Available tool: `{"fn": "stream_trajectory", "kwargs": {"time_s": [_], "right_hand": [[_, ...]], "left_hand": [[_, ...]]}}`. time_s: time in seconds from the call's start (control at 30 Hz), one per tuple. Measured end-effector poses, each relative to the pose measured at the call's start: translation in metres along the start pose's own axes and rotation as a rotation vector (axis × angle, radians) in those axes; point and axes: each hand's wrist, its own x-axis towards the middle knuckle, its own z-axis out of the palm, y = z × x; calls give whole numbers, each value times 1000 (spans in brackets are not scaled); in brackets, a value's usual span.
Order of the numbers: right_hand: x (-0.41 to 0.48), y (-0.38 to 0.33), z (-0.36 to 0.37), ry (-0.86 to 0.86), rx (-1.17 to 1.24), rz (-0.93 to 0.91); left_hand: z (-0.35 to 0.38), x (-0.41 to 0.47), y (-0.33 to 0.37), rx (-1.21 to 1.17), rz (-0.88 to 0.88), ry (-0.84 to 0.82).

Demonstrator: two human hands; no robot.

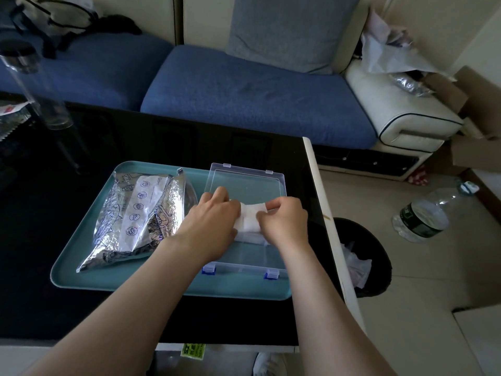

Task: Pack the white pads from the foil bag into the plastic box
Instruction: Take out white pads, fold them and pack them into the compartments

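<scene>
Holding the white pads [250,217] between my left hand [214,215] and right hand [283,218], both pinching, I hover over the plastic box [244,256], right of the foil bag [135,215]; next, I judge, lowering them flat inside.

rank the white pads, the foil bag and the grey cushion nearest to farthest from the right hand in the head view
1. white pads: pinched in the right hand itself
2. foil bag: to the left, on the tray
3. grey cushion: far back, on the sofa
</scene>
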Motion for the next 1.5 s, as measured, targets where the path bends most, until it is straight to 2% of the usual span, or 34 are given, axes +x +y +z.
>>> {"fn": "stream_trajectory", "kwargs": {"time_s": [0.27,0.43,0.73,0.83,0.93,1.2,1.33,1.43,1.5], "right_hand": [[-4,4,2,60,-338,-195],[-3,6,3,-2,-394,-300],[-7,2,1,52,-422,-216],[-5,3,3,39,-362,-176],[-2,5,4,55,-254,-149],[6,-3,-20,-63,256,41],[11,5,-26,-17,339,43],[14,14,-31,35,316,43],[13,20,-33,7,283,65]], "left_hand": [[6,4,3,22,18,23],[3,9,4,75,-19,44],[2,9,2,62,-24,13],[3,10,5,108,-11,15],[6,14,4,57,14,45],[2,11,7,-30,-8,27],[-3,8,12,-121,-14,116],[-6,7,19,-162,9,162],[-4,7,22,-162,21,149]]}}
